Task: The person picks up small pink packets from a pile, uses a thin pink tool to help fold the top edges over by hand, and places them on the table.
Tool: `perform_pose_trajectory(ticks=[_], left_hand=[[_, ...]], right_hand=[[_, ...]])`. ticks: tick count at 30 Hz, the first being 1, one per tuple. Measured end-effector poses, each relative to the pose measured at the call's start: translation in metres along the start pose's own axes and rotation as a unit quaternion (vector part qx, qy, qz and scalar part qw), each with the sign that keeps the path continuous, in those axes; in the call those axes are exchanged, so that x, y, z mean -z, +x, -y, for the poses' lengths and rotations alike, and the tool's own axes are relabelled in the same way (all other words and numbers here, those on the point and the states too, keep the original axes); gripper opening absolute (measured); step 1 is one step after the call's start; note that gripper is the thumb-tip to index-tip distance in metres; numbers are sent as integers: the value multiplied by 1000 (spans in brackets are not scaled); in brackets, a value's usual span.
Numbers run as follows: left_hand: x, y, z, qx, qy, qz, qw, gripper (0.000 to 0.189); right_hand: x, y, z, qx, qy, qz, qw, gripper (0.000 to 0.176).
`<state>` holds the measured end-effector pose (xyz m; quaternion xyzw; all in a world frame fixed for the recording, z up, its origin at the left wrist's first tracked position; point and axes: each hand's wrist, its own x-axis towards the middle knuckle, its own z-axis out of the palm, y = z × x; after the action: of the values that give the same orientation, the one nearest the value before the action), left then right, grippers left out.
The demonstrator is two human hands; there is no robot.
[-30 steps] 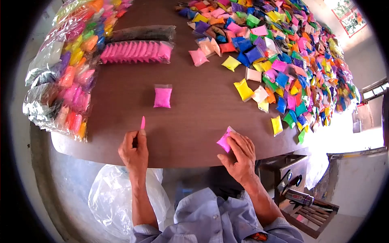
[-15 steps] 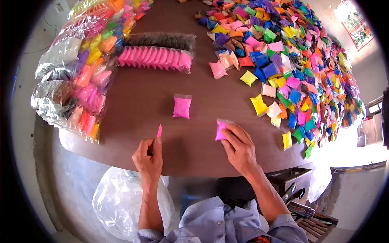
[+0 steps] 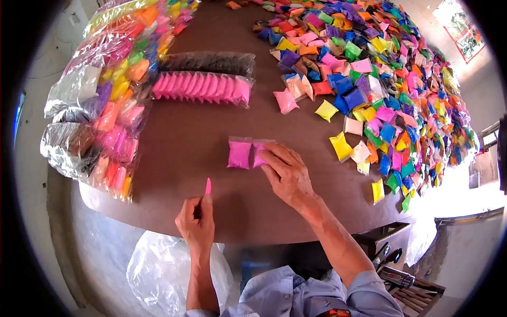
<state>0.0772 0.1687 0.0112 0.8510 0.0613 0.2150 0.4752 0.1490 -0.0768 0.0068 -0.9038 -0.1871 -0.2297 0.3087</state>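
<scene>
Your right hand [image 3: 287, 173] pinches the near-side magenta sachet [image 3: 259, 154] | it sits at 3 o'clock of the loose magenta sachet [image 3: 239, 154], edges nearly meeting | your left hand [image 3: 196, 221] grips a pink pointed stick [image 3: 208, 187] | excess 9-o'clock push could overlap the sachets

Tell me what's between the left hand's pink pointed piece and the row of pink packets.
Head view: bare tabletop from the pink pointed piece in the left hand to the row of pink packets.

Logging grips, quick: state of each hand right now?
Left hand: closed, holding a thin pink piece.
Right hand: closed, holding a pink packet.
</scene>
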Motion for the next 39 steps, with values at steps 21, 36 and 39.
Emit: perform_pose_trajectory(ticks=[21, 36, 39], left_hand=[[-2, -5, 14, -16, 36, -11, 999, 16], [-3, -6, 19, -13, 59, -1, 998, 19], [-5, -6, 17, -7, 43, -4, 999, 18]], right_hand=[[8, -5, 5, -43, 49, -24, 998, 46], [2, -13, -1, -58, 63, -52, 995, 41], [9, -13, -8, -68, 84, -95, 990, 39]])
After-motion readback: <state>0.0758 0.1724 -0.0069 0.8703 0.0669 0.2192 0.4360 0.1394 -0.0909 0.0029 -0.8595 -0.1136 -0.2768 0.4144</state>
